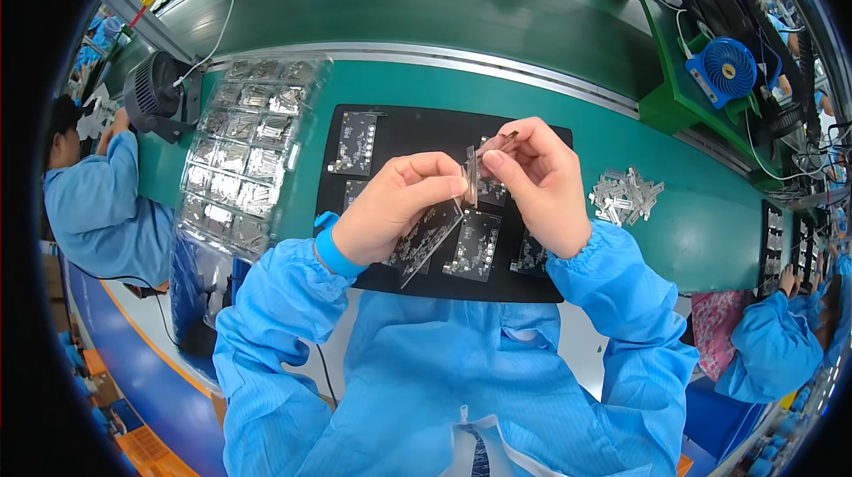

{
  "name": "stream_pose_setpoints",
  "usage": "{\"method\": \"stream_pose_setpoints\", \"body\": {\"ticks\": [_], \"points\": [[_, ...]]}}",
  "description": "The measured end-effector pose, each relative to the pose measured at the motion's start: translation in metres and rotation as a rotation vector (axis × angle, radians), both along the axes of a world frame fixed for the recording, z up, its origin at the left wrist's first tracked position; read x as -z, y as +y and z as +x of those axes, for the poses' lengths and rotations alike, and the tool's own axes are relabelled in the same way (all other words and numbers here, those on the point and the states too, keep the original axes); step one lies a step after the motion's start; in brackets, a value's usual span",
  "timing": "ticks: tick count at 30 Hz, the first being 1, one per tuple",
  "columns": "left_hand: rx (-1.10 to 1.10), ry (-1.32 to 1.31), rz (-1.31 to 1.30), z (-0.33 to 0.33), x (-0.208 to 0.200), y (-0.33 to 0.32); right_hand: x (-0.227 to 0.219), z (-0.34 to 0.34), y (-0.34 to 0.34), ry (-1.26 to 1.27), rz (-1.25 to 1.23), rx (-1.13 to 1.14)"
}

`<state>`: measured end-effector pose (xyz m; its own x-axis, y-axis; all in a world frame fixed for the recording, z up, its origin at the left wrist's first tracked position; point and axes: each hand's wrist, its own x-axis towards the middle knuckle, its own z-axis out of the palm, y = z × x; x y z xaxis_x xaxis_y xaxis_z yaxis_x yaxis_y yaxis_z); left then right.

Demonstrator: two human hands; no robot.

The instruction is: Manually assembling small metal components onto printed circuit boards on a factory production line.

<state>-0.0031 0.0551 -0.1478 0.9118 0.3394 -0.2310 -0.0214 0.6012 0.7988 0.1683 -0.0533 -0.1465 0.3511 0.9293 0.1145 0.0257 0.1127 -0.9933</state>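
Note:
My left hand [386,211], with a blue band at its wrist, is closed on a black circuit board [428,242] tilted over the mat. At that hand's fingertips a narrow metal strip [471,177] stands near the board's upper end. My right hand [546,189] pinches thin, flat, brownish-silver strips [497,143] close to it. Its fingers hide part of them, so I cannot tell whether they touch the metal strip. Below both hands lies a black mat [404,126] with several more circuit boards [473,246] on it.
Left of the mat, a clear compartment tray [240,149] holds many metal parts. A pile of metal strips [626,196] lies to the right. A dark fan [153,91] and a blue fan [723,71] stand farther off. Co-workers in blue [102,197] sit at both sides.

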Motion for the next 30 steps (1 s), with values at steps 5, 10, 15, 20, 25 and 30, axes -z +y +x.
{"method": "stream_pose_setpoints", "body": {"ticks": [5, 10, 15, 20, 25, 30], "points": [[0.035, -0.064, -0.078, -0.003, 0.0, 0.001, -0.001, -0.003, -0.001, 0.166, 0.026, -0.029], [-0.016, -0.049, 0.021, -0.004, 0.0, -0.003, -0.002, -0.005, -0.005, 0.168, 0.004, -0.061], [-0.048, 0.018, 0.139, -0.002, 0.003, -0.008, 0.004, -0.013, -0.005, 0.242, 0.049, -0.005], [-0.098, 0.046, 0.178, -0.002, 0.005, -0.013, 0.007, -0.013, -0.008, -0.03, 0.022, 0.034], [-0.085, 0.083, 0.244, -0.002, 0.004, -0.012, 0.007, -0.009, -0.008, 0.049, -0.002, 0.025], [-0.058, 0.127, 0.38, -0.003, 0.004, -0.008, 0.007, -0.004, -0.011, 0.039, -0.033, -0.021]]}}
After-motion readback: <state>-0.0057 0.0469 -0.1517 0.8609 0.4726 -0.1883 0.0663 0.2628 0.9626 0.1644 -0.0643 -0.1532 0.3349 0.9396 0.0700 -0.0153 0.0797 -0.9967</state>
